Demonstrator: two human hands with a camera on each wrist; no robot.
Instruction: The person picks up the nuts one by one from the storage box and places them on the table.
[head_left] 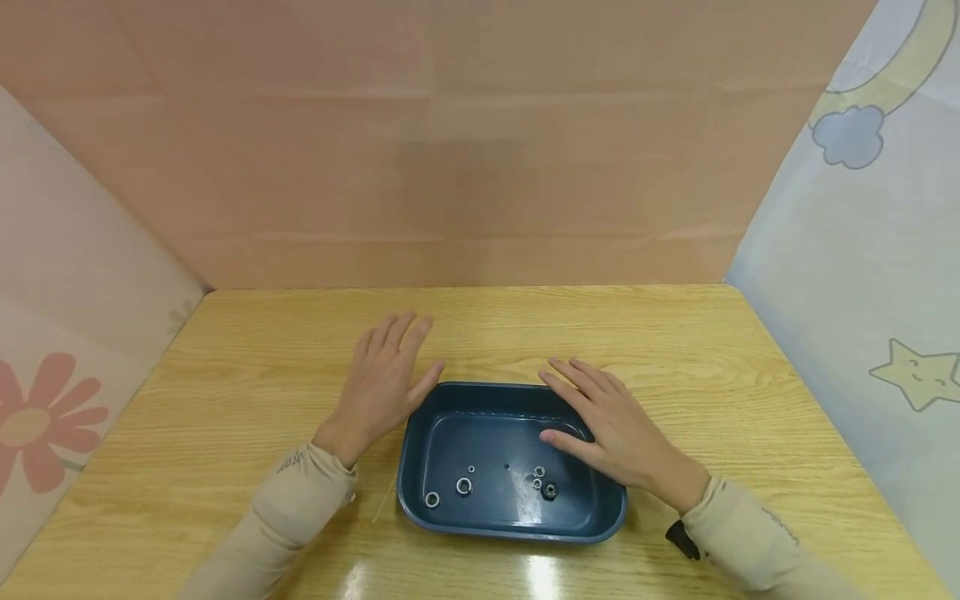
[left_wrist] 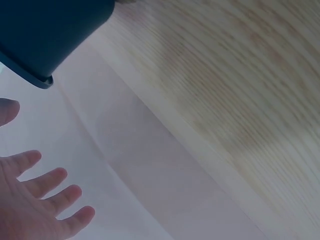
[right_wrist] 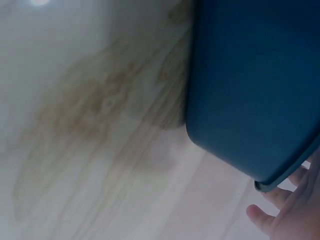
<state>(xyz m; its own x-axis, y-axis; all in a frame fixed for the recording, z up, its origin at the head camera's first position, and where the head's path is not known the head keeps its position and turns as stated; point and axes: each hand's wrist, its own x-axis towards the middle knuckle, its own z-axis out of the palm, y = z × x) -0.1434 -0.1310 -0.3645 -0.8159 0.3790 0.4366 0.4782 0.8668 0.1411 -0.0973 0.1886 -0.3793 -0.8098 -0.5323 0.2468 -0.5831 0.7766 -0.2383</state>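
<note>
A dark blue plastic tray (head_left: 480,527) stands on the wooden table. Loose on its floor lie several metal nuts and rings: a larger ring (head_left: 464,486), another ring (head_left: 432,500) near the left end, and a dark nut (head_left: 550,491) beside smaller nuts (head_left: 539,472) on the right. My left hand (head_left: 378,387) is at the tray's far left corner, fingers extended and holding nothing. Over the tray's right end is my right hand (head_left: 611,425), its fingers straight and spread, with nothing in them. In the right wrist view the tray's outer wall (right_wrist: 250,90) hides part of that hand.
The wooden table (head_left: 262,367) runs back to a plain peach-coloured backdrop (head_left: 450,167). Printed side panels stand left (head_left: 67,275) and right (head_left: 847,275). A thin pale strand (head_left: 384,502) lies left of the tray. A black object (head_left: 682,540) shows at the right cuff.
</note>
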